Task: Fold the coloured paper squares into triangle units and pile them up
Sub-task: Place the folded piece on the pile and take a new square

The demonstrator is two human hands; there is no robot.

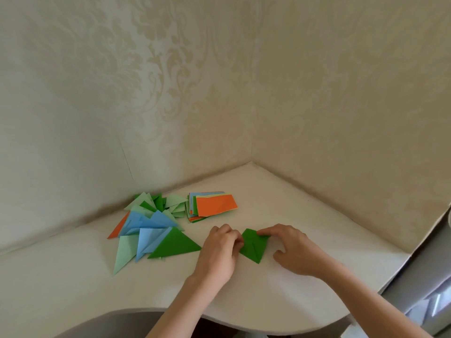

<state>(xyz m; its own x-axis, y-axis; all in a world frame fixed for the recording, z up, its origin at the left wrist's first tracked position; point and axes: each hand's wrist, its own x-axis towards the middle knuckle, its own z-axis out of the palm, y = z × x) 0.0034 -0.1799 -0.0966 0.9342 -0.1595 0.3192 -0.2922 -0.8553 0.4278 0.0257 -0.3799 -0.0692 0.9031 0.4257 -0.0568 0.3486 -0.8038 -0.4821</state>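
Note:
A dark green paper (252, 245), partly folded into a pointed shape, lies on the white table (280, 286). My left hand (219, 250) has its curled fingertips on the paper's left edge. My right hand (290, 247) presses the paper's upper right corner with straight fingers. To the left lies a loose pile of folded triangles (151, 225) in green, pale green, blue and orange. Behind the hands sits a stack of unfolded coloured paper (212, 206) with an orange sheet on top.
The table fits into a corner between two wallpapered walls (219, 93). Its curved front edge runs close to my body. A grey piece of furniture (429, 276) stands at the right edge of the table.

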